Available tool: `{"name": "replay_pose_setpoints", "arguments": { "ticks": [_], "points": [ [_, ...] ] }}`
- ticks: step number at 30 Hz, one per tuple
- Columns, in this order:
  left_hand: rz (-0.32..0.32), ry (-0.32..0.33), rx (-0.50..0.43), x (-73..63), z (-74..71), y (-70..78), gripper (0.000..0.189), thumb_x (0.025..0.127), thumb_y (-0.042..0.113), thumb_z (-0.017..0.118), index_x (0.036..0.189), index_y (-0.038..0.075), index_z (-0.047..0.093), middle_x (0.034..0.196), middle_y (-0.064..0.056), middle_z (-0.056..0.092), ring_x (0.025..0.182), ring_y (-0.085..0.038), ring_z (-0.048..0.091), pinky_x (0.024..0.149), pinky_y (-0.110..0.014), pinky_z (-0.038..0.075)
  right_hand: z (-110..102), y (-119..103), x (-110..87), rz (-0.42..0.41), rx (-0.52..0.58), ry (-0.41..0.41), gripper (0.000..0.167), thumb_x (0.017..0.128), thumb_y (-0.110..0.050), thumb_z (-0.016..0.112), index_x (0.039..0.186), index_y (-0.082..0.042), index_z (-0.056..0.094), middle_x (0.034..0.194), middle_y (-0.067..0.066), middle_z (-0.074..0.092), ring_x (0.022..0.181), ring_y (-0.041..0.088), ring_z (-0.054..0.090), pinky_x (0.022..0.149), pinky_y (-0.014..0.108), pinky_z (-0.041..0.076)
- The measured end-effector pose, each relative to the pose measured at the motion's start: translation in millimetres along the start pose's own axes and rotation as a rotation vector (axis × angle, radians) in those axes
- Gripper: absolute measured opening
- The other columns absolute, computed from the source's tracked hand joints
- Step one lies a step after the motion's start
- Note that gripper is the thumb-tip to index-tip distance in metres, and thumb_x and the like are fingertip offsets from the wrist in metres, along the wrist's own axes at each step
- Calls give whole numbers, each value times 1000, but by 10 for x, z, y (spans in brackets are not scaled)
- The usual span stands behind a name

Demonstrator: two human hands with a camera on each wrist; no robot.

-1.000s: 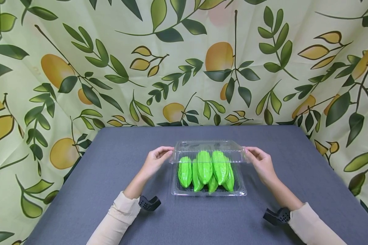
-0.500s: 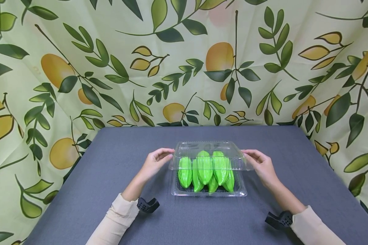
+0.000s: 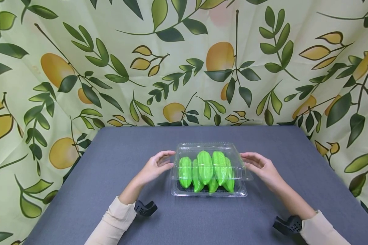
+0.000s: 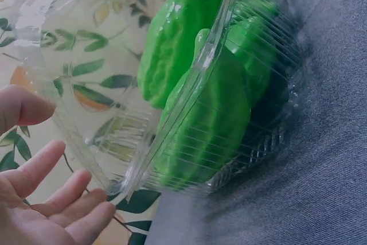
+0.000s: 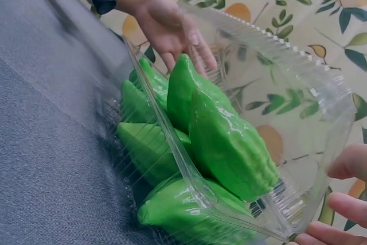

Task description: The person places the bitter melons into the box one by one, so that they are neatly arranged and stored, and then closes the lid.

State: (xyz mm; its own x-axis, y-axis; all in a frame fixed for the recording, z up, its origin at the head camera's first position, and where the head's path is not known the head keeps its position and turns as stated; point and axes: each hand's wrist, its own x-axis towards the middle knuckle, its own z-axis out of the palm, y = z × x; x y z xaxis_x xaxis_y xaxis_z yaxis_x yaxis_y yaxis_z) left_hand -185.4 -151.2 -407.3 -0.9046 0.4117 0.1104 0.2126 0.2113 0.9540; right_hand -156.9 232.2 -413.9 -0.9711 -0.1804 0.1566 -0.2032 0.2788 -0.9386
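Head view: clear clamshell box (image 3: 209,190) sits mid-table on grey table (image 3: 110,190), lid (image 3: 208,149) hinged at far side and partly lowered over green fruits (image 3: 204,167). Left hand (image 3: 155,165) just left of box, fingers loosely spread toward lid's left edge; right hand (image 3: 260,165) just right of box, fingertips at lid's right rim. Firm grip on either side: cannot tell. Bare cloth all round box; patterned backdrop (image 3: 184,61) well behind it

Left wrist view: left hand (image 4: 40,199) open, fingers (image 4: 34,167) straight, close beside lid corner (image 4: 114,187), contact unclear. Tallest fruit (image 4: 172,44) stands above base rim, lid wall against it

Right wrist view: right fingertips (image 5: 344,205) at lid (image 5: 275,90) corner, only tips in frame. Fruits (image 5: 223,136) heaped above base rim

Risk, as judged: piled fruits may hold lid off base, so rim fails to seat or thin plastic buckles; uneven push from one side could skid the light box sideways
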Motion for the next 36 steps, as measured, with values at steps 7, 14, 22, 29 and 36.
{"name": "replay_pose_setpoints", "arguments": {
  "ticks": [7,14,22,29,36],
  "points": [
    [1,-33,-3,-41,-11,-5,51,90,0,59,137,-9,40,144,-31,40,138,-48,35,116,-52,35,-42,-18,-73,37,-67,-58,44,95,-15,60,132,6,48,110,-38,54,107,-19,52,88,4,43],
    [-25,-91,-18,-92,-15,14,59,90,3,60,142,-6,34,149,-29,34,142,-45,31,117,-54,33,-93,-31,-131,69,-39,-172,54,96,-14,57,141,5,34,137,7,54,108,-20,49,87,11,48],
    [-63,-146,-65,-126,-38,-28,70,89,4,63,146,-6,24,153,-28,28,143,-46,28,117,-56,33,-154,-6,-145,174,-57,-325,68,96,-18,56,149,3,21,148,35,34,126,6,52,101,44,48],
    [-119,-204,-35,-164,-69,-84,77,90,13,66,149,-6,20,151,-31,29,140,-47,32,115,-54,37,-173,58,-150,267,-37,-443,73,96,-23,56,150,6,17,147,38,33,133,43,44,99,36,50],
    [-219,-304,0,-204,-75,-145,78,94,22,63,150,-7,17,139,-29,47,126,-34,53,105,-31,48,-172,124,-171,294,138,-555,67,98,-18,52,139,23,18,125,25,57,104,-3,61,88,18,55]
  ]
}}
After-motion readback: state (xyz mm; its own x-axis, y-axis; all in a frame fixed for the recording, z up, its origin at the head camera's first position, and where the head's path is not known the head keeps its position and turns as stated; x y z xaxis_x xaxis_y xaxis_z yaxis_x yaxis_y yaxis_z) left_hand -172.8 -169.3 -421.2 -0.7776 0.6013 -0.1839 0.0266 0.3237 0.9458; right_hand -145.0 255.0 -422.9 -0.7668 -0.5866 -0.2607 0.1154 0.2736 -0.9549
